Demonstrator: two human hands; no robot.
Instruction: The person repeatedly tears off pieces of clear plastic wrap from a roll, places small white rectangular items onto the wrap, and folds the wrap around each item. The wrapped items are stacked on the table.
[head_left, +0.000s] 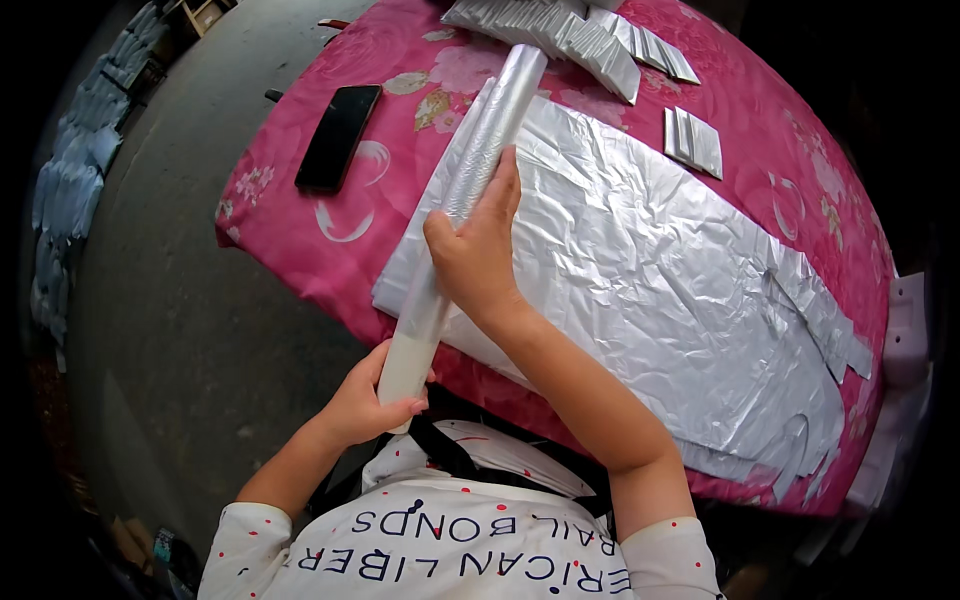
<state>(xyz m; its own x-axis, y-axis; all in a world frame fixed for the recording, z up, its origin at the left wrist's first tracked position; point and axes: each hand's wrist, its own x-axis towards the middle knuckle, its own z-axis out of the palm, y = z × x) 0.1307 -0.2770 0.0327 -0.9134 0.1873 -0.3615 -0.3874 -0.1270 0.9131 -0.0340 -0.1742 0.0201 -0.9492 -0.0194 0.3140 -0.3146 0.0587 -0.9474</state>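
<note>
A long roll of shiny translucent plastic film point(490, 140) lies slantwise over the left edge of a stack of silvery plastic sheets point(640, 270). My left hand point(368, 405) is closed round the roll's near, whitish end, which sticks out past the table edge. Midway along the roll, my right hand point(478, 250) grips it with the thumb on the left side; some of its fingers are hidden. The sheets are wrinkled and spread toward the right, with cut, uneven strips at their right end.
A pink flowered cloth point(270, 210) covers the table. On it, a black phone point(338, 138) lies left of the roll. Several folded silvery packets point(570, 45) are lined up at the back, and a small group of packets point(692, 143) sits farther right. A white plastic chair point(905, 330) stands at the right.
</note>
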